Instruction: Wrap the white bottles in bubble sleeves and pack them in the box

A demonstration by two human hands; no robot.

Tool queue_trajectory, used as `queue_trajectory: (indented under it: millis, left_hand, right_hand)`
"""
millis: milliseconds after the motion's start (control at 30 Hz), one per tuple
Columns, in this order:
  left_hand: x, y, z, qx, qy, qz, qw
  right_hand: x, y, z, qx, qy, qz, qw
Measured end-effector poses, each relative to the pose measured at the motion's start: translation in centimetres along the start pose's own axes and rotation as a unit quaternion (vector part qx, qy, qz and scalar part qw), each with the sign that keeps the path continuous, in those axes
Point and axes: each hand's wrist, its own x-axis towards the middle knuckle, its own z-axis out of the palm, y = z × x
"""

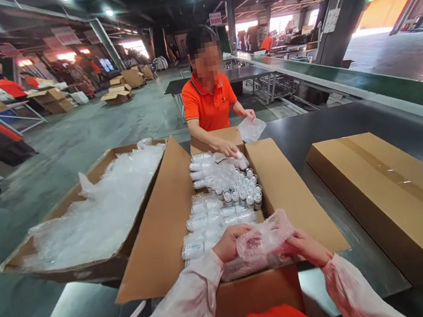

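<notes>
My left hand (230,243) and my right hand (305,248) are both closed on a bubble-wrap pouch (266,238), holding it over the near end of an open cardboard box (159,232). The box holds several small capped bottles (241,188) standing upright and wrapped bottles (210,223) lying in rows. Across the box a person in an orange shirt (208,106) holds another clear pouch (252,129) in one hand and reaches into the far end with the other.
A second open box (72,271) full of clear plastic wrap sits at the left. A long sealed cardboard carton (401,202) lies at the right on the dark table (313,133). A green conveyor (364,81) runs behind it. Stacked boxes stand far back.
</notes>
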Motion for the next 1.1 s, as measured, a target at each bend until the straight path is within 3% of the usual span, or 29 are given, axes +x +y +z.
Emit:
queue_trajectory:
  millis: [67, 133, 200, 267, 333, 433, 533, 600, 733, 900, 1033, 1100]
  left_hand:
    - [0.1, -0.1, -1.0, -0.026, 0.036, -0.041, 0.998]
    - [0.0, 0.2, -2.2, -0.019, 0.044, -0.037, 0.998]
    - [-0.2, 0.8, -3.3, 0.056, 0.027, 0.032, 0.998]
    - [-0.6, 1.2, -4.0, 0.171, 0.019, 0.103, 0.980]
    - [-1.0, 1.0, -4.5, 0.259, 0.029, 0.116, 0.958]
    - [-1.1, -1.0, -5.0, 0.288, 0.025, 0.032, 0.957]
    - [-0.8, -3.5, -5.4, 0.297, 0.000, -0.096, 0.950]
    - [-0.6, -4.9, -5.1, 0.326, -0.015, -0.136, 0.935]
    - [-0.9, -6.3, -3.7, 0.359, 0.002, -0.133, 0.924]
    - [-1.0, -6.9, -3.0, 0.348, -0.005, -0.174, 0.921]
    - [2.2, -6.2, -4.9, 0.316, 0.001, -0.203, 0.927]
    - [5.5, -5.3, -6.9, 0.300, 0.061, -0.197, 0.931]
  right_hand:
    - [0.9, -0.3, 0.0, -0.039, -0.010, -0.103, 0.994]
    - [2.1, -0.8, 0.3, -0.074, 0.022, -0.140, 0.987]
    - [3.5, -1.1, 1.1, -0.080, 0.059, -0.077, 0.992]
    - [5.0, -1.0, 1.9, -0.082, 0.071, -0.001, 0.994]
    - [6.4, -0.5, 2.6, -0.110, 0.062, 0.033, 0.991]
    - [7.5, 0.4, 2.9, -0.186, 0.046, 0.036, 0.981]
    - [7.8, 1.3, 3.2, -0.275, 0.025, -0.006, 0.961]
    - [7.8, 1.8, 3.7, -0.323, -0.011, -0.037, 0.946]
    - [7.9, 3.3, 5.0, -0.389, -0.085, -0.049, 0.916]
    - [8.8, 4.8, 5.5, -0.439, -0.100, -0.023, 0.893]
    - [8.8, 3.9, 5.1, -0.450, -0.095, -0.018, 0.888]
    - [8.3, 3.1, 4.8, -0.449, -0.077, -0.036, 0.890]
